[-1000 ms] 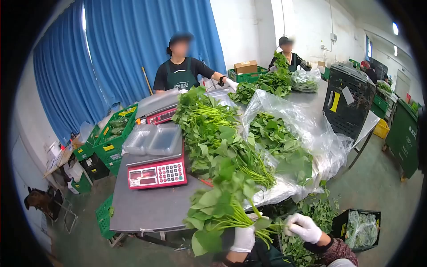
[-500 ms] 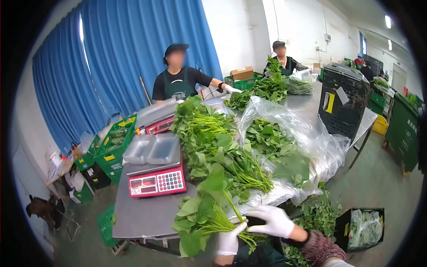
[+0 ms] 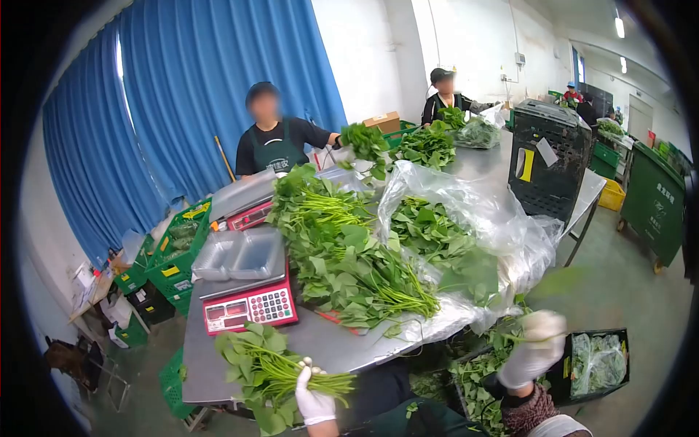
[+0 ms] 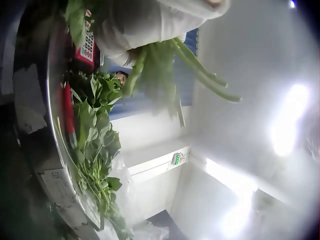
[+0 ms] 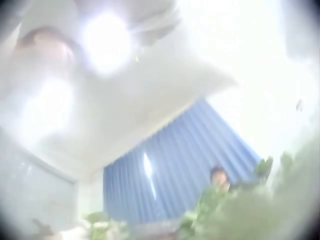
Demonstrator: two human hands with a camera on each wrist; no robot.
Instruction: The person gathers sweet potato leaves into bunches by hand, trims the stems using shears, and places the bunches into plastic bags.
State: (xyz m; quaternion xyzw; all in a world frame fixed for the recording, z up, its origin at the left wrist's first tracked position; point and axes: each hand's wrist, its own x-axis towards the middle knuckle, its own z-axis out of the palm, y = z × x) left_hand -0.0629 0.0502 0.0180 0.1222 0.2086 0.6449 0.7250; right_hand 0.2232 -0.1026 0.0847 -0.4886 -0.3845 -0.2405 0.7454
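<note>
In the head view my gloved left hand (image 3: 314, 397) grips a bunch of leafy stems (image 3: 273, 368) in front of the table's near edge, leaves to the left and cut ends to the right. The left wrist view shows the glove (image 4: 150, 27) round the stems, whose ends (image 4: 205, 77) stick out. Away to the right, my right hand (image 3: 537, 346) is blurred above the greens below the table. A thin green stem is by its fingers and a large blurred leaf (image 3: 561, 282) is above it; whether it holds either is unclear.
A long pile of greens (image 3: 349, 269) lies beside a red scale (image 3: 251, 306) bearing clear trays (image 3: 255, 255). Right of the pile are a plastic sheet (image 3: 466, 189) and a black crate (image 3: 550, 160). Two people stand beyond. A box of bagged greens (image 3: 597, 364) is at lower right.
My left hand has carried the bunch left, and my right hand has left the bunch and swung right. The nearer person across the table has lifted some greens.
</note>
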